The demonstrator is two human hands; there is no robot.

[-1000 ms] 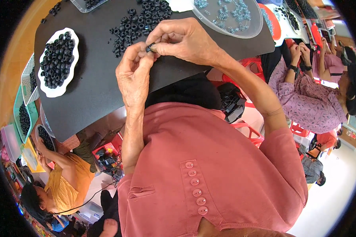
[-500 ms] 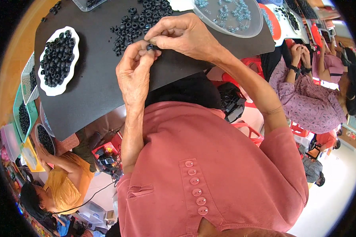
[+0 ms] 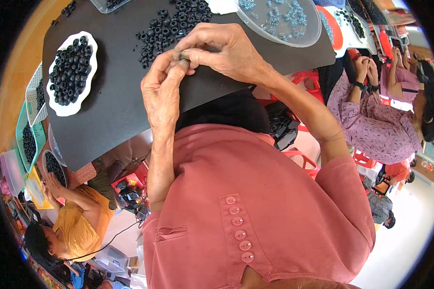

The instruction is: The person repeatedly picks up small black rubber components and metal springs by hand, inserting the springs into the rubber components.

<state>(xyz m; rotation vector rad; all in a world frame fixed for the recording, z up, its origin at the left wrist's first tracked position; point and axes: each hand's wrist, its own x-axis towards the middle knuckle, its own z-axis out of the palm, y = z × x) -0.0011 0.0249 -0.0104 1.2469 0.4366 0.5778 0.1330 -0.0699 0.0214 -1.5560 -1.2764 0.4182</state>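
Observation:
Between the thumb and fingers of my left hand (image 3: 161, 89) is a small round black part (image 3: 182, 59), mostly covered by fingertips. Right above it, my right hand (image 3: 224, 54) is closed in a pinch, its thumb and fingertips touching the part; anything inside that pinch is hidden. Both hands are over the near side of a dark table (image 3: 115, 96). Just beyond them lies a loose pile of hollow round black parts (image 3: 171, 24). On the left, a white scalloped plate (image 3: 93, 58) holds many similar black parts.
A clear round tub (image 3: 318, 29) with small bluish metal springs stands at the far right. White (image 3: 33, 96) and green baskets (image 3: 20, 132) of black parts sit past the table's left edge. A person in yellow (image 3: 82, 221) works at left, others (image 3: 371, 125) at right.
My right thumb and fingertips have come down onto the black part, which now shows less between the fingers. The right hand has shifted slightly nearer; my left hand stays in place.

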